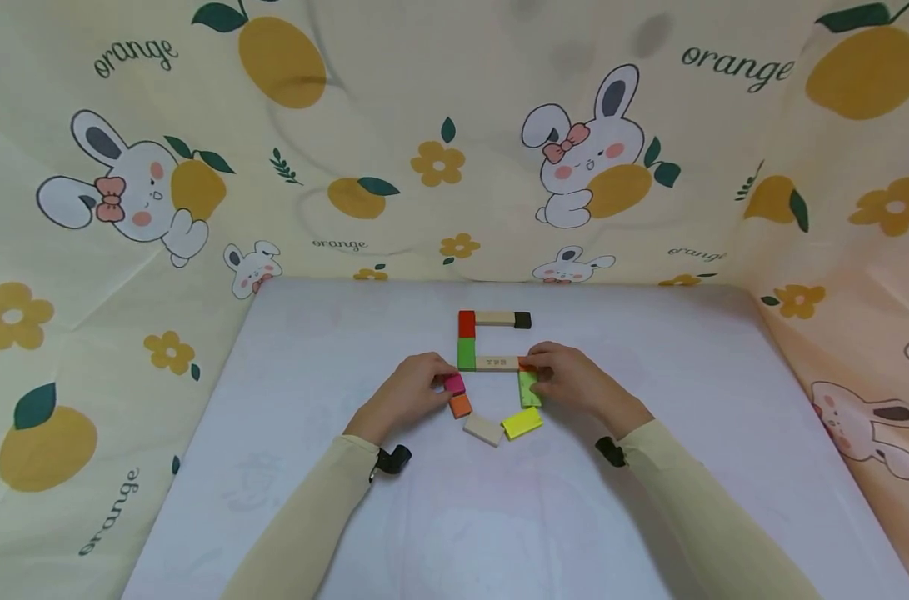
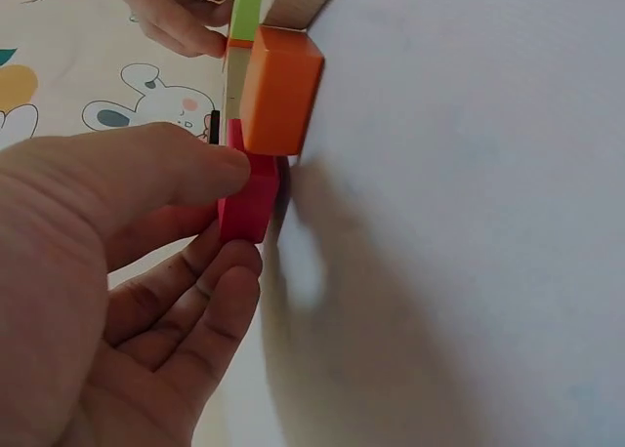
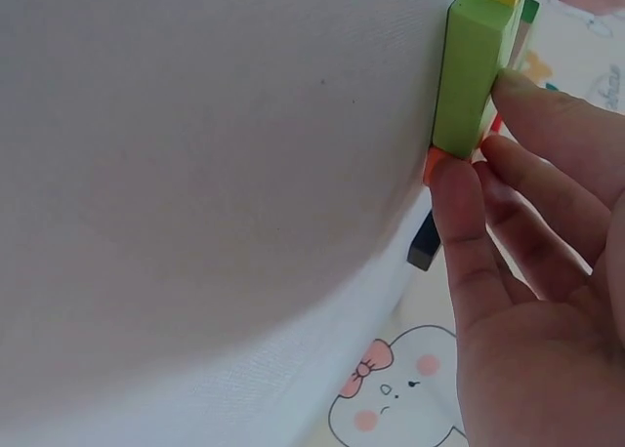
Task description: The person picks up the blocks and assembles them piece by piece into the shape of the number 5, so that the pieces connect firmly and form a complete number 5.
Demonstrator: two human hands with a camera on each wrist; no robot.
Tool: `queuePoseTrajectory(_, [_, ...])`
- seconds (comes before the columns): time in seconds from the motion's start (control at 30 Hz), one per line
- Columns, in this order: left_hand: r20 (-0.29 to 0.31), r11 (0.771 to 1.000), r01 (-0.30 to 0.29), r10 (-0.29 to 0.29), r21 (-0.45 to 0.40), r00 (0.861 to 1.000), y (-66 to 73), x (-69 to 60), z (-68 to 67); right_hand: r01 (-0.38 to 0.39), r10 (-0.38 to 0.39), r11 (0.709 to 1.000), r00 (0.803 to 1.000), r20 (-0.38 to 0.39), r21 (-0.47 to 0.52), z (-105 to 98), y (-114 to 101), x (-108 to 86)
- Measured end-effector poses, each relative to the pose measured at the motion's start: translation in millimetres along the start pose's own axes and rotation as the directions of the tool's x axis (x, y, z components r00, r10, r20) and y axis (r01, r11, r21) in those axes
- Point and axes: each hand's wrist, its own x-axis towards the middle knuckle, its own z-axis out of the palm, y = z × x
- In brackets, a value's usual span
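Note:
My left hand [image 1: 412,385] pinches a pink block [image 2: 249,198] between thumb and fingers. An orange block [image 2: 283,91] sits against its near end. My right hand [image 1: 576,379] has its thumb on the side of a light green block [image 3: 474,71] and fingertips at that block's far end, over a small orange block [image 3: 431,164] that they partly cover. A yellow block [image 1: 522,423] and a plain wooden block [image 1: 484,430] lie between the hands, nearer me. Beyond them, a lettered wooden block [image 1: 496,363] adjoins a green block [image 1: 466,353].
A red block [image 1: 466,323], a plain wooden strip [image 1: 495,318] and a black block [image 1: 523,320] continue the outline at the back. White cloth covers the table [image 1: 454,533]. Behind it stands a printed curtain [image 1: 491,167] with rabbits and oranges.

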Motion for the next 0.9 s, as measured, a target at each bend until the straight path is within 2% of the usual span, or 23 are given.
queuePoseTrajectory(0.27, [0.018,1.0,-0.016,0.016,0.016,1.0,0.7,1.4,2.3,-0.004,0.004,1.0,1.0,-0.028,-0.007,0,5,-2.1])
queuePoseTrajectory(0.67, [0.032,1.0,-0.004,0.004,0.009,0.999,4.2,2.5,2.2,-0.004,0.005,1.0,0.999,-0.054,0.013,3,11,-3.9])
queuePoseTrajectory(0.9, [0.043,1.0,-0.008,0.007,0.004,0.999,4.7,3.3,1.9,-0.029,0.037,0.996,0.995,-0.091,0.085,0,12,-7.0])
